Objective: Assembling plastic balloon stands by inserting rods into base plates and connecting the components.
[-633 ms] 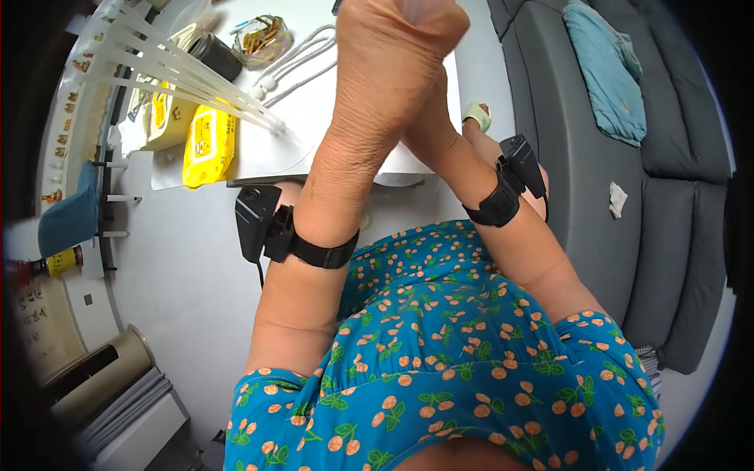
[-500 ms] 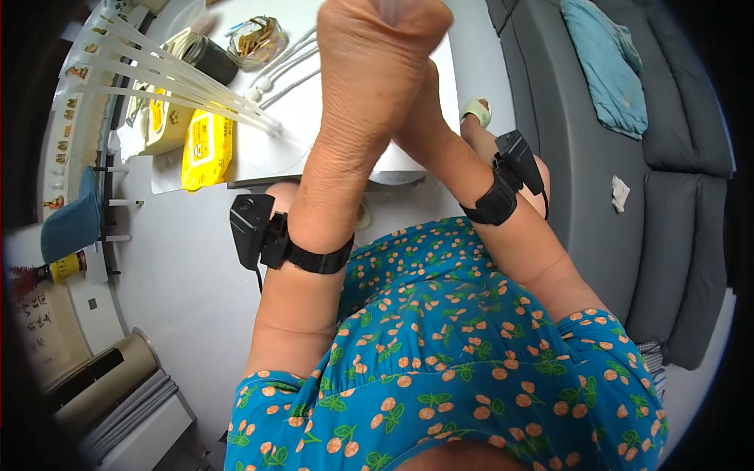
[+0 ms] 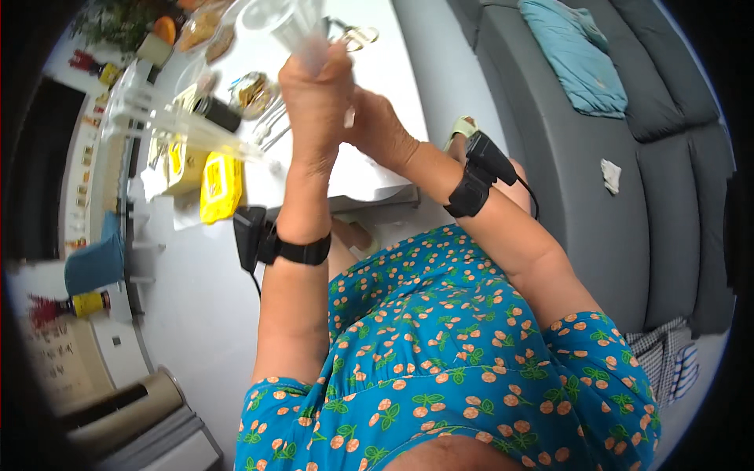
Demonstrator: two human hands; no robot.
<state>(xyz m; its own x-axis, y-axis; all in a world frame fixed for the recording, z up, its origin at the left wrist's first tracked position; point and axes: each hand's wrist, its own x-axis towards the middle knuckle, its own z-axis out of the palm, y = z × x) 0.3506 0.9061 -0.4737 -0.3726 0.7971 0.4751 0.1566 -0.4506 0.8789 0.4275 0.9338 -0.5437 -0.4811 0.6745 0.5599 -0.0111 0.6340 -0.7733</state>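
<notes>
Over the white table, my left hand (image 3: 316, 102) is closed round a translucent plastic piece (image 3: 302, 35) with rounded, cup-like ends that rise above the fist, smeared by motion. My right hand (image 3: 380, 129) sits against it on the right, its fingers curled in. A small whitish bit (image 3: 349, 118) shows between the two hands; I cannot tell what it belongs to. The right fingertips are mostly hidden. Left of my hands, a fan of translucent plastic rods (image 3: 188, 129) slants from the tabletop toward the upper left.
On the white table (image 3: 385, 71) are a yellow wipes pack (image 3: 221, 187), a dark jar (image 3: 217, 113), a clear tub (image 3: 253, 93) of small brownish things and scissors (image 3: 357, 36). A grey sofa (image 3: 542, 157) with a light-blue cloth (image 3: 577, 59) runs along the right. A blue chair (image 3: 96, 263) stands left.
Both hands have shifted left and lower in the picture, and the plastic piece now shows above the left fist. The view has swung, bringing more of the table's far end into sight.
</notes>
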